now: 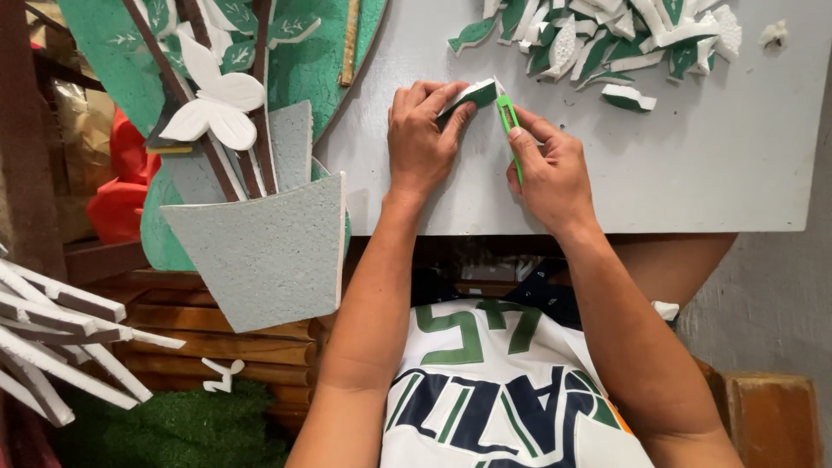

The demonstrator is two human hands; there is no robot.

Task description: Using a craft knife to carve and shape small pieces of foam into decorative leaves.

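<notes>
Head view: green-faced foam piece (472,94), slim green cutter (510,121).

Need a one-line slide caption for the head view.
Left hand steadies a green-and-white foam piece while right hand cuts with a green utility knife.

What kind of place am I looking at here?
Likely a craft workshop for foam decorations: the right hand holds a green knife to a foam piece under the left hand, beside offcuts and a foam tree.
</notes>
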